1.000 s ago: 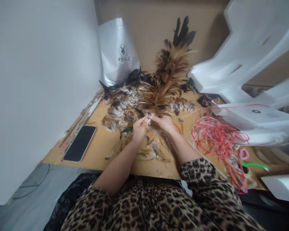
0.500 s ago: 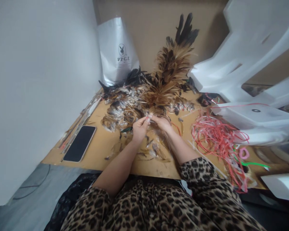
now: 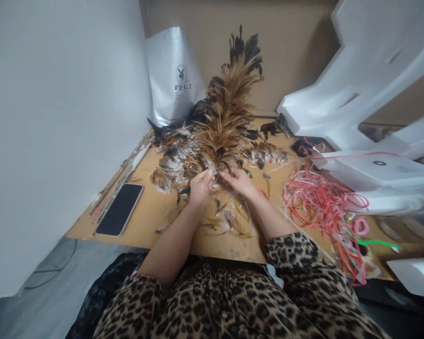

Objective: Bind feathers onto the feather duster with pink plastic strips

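Note:
A long brown feather duster (image 3: 229,108) with black feathers at its tip slants up and away from me. Its pale base lies in the fingers of my left hand (image 3: 200,187), which is closed around it. Just to the right, my right hand (image 3: 240,181) has its thumb and fingertips pinched together beside the lowest brown feathers. Whatever sits between those fingertips is too small to make out. Loose feathers (image 3: 176,162) are heaped left of the duster, and a smaller row of feathers (image 3: 266,154) lies to its right. Scattered feather bits (image 3: 228,219) lie between my forearms.
A phone (image 3: 119,209) lies at the table's left, near thin sticks (image 3: 122,176) along the wall. A silver bag (image 3: 175,77) stands behind the feathers. Tangled red plastic strips (image 3: 314,200) spread at the right, beside white foam pieces (image 3: 374,169).
The duster's tip has swung to the left. My hands, close together before, have moved apart, the left staying at the base and the right drawing away to the right.

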The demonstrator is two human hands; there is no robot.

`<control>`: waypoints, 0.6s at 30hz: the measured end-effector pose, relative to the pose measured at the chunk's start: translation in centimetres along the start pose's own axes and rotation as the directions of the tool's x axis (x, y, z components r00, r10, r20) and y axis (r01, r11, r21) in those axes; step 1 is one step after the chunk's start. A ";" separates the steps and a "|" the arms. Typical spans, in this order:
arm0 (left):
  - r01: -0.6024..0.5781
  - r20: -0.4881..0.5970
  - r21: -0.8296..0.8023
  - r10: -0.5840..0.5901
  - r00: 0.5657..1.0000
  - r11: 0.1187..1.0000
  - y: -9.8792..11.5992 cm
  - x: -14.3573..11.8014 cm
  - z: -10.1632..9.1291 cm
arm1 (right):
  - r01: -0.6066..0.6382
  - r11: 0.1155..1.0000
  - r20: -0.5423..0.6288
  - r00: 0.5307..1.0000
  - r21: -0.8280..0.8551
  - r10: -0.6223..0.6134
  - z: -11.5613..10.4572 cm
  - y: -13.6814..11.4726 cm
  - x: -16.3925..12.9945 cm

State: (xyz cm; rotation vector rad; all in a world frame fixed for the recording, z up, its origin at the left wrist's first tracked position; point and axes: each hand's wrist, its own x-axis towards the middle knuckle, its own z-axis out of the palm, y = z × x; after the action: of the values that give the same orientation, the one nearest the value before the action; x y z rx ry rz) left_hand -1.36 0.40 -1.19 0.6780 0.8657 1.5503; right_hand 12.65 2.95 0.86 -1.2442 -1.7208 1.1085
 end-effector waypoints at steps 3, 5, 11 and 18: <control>-0.049 -0.019 0.100 0.051 0.999 0.994 -0.1 0.1 -0.1 | -0.067 0.998 0.103 0.993 0.020 0.065 -0.3 -1.4 -0.6; -0.104 -0.019 0.205 0.110 0.994 0.973 -0.4 0.2 0.0 | 0.014 0.999 0.057 0.998 0.036 -0.016 -0.2 -2.2 -1.0; -0.334 0.087 0.425 0.330 0.940 0.841 -1.1 0.2 -0.3 | 0.138 0.982 -0.031 0.989 -0.126 -0.143 0.8 -3.6 -1.7; -0.558 0.399 0.648 0.392 0.829 0.518 -1.0 -0.5 -0.5 | 0.315 0.611 0.281 0.947 -0.726 -0.154 -3.2 -9.3 -0.6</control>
State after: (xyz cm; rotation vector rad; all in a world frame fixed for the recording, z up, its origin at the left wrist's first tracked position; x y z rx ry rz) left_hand -1.10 -0.15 -2.27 1.7971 1.2362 1.5149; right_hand 12.60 1.55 10.64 -1.3359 -2.5702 0.2975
